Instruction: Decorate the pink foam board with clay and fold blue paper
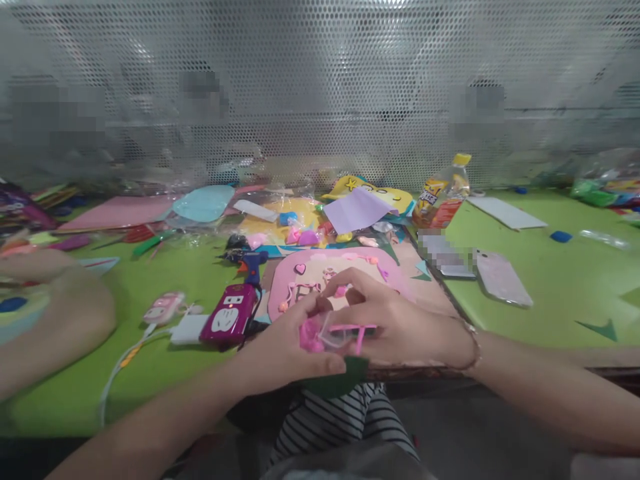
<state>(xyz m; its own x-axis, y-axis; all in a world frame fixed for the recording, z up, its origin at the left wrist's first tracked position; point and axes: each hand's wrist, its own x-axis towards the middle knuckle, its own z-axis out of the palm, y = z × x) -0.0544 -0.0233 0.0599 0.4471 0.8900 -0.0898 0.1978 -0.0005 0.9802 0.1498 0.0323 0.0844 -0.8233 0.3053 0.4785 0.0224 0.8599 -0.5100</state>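
Observation:
At the table's front edge my left hand is closed around a lump of bright pink modelling clay in clear plastic. My right hand meets it, its fingers curled at a clear plastic piece beside the clay. A thin pink strip shows under the right fingers; whether it is clay or plastic I cannot tell. Just below the hands is a dark green flat piece. Behind them lies a pink rounded board with a cream middle, decorated with a heart, small figures and clay bits.
Left of the board are a blue glue gun, a purple power strip and a white charger with a cable. Phones and a drink bottle stand or lie right. Another person's hand rests at far left. A perforated metal screen closes the back.

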